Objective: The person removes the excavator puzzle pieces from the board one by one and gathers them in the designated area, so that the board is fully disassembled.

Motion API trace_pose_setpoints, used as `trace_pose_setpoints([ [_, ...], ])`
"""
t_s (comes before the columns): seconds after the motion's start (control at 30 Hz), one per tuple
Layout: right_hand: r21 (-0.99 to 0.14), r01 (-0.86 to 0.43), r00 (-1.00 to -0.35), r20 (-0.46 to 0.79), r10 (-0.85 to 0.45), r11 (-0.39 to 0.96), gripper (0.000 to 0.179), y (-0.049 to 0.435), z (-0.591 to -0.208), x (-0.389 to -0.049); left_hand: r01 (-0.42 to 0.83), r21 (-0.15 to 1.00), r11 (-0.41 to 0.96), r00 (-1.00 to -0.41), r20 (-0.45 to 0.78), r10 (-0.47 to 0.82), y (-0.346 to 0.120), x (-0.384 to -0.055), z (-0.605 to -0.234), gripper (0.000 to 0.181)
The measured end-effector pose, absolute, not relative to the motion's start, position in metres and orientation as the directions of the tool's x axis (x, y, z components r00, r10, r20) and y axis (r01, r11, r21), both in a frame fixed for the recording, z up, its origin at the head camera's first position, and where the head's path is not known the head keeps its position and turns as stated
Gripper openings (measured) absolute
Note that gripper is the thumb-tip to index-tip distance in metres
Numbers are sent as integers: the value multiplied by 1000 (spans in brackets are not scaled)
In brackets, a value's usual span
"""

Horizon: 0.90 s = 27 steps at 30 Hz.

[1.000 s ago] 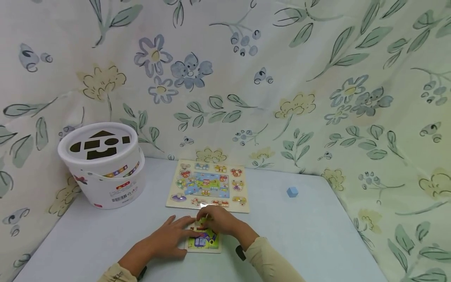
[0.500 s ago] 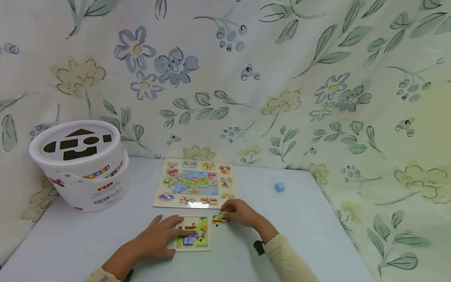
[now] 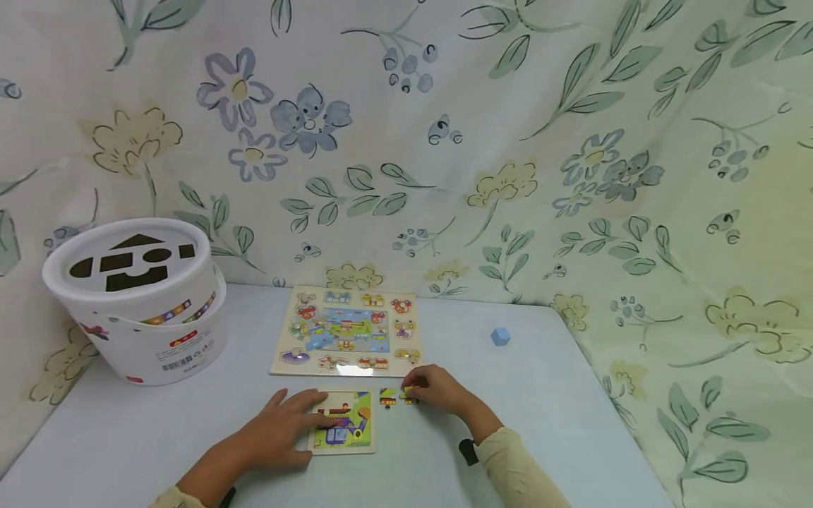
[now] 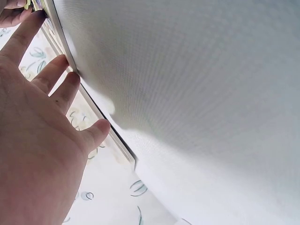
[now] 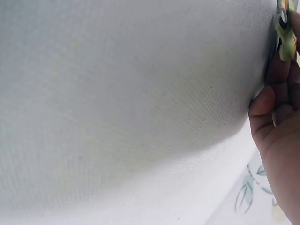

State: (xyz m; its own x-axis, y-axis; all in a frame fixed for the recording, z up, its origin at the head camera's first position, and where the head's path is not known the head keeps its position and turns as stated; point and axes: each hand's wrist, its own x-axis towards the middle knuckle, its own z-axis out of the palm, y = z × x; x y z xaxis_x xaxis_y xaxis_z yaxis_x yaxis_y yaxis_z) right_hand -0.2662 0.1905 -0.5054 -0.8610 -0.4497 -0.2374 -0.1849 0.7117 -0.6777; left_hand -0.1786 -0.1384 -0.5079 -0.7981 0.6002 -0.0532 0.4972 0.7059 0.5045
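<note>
My left hand (image 3: 279, 432) rests with spread fingers on a small square jigsaw board (image 3: 352, 444) that shows a purple and orange vehicle on green. The board's upper left part is bare wood. Just right of it, a jigsaw piece (image 3: 387, 397) in green, yellow and red lies on the table. Beside that piece my right hand (image 3: 437, 389) pinches another jigsaw piece (image 3: 407, 394) at table level. In the right wrist view this green-yellow piece (image 5: 287, 43) shows between thumb and finger. The left wrist view has my left fingertips (image 4: 61, 61) along the board's edge.
Behind the hands lies a larger wooden puzzle board (image 3: 346, 367) with several knobbed pieces. A white bucket (image 3: 152, 331) with shaped holes in its lid stands at the left. A small blue cube (image 3: 500, 336) sits at the right. Floral cloth (image 3: 406, 141) hangs behind the table.
My right hand has moved from the small board to its right with jigsaw pieces. Two pieces close together half a second ago now lie apart. My left hand stays on the board; the view has shifted.
</note>
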Motion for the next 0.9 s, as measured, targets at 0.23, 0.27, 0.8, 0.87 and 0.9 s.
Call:
trace_pose_setpoints([
  [0.23,-634,-216,-872,-216,-439,742,9,190,-509,-266,501,508,701,-799,-40,600,-139,-178,-507,59],
  [0.27,-630,-222,-874,-211,-438,745,9,191,-510,-267,501,508,701,-800,-39,599,-139,-179,-508,59],
  [0.8,-617,-273,-863,-181,-471,738,9,165,-497,-254,483,529,697,-797,-63,600,-139,-177,-505,56],
  [0.87,-592,-360,-827,-154,-540,721,12,149,-494,-252,487,522,700,-798,-60,600,-139,-177,-505,56],
  [0.9,-567,-415,-802,-142,-581,711,14,142,-493,-252,490,518,701,-798,-58,600,-139,-177,-504,57],
])
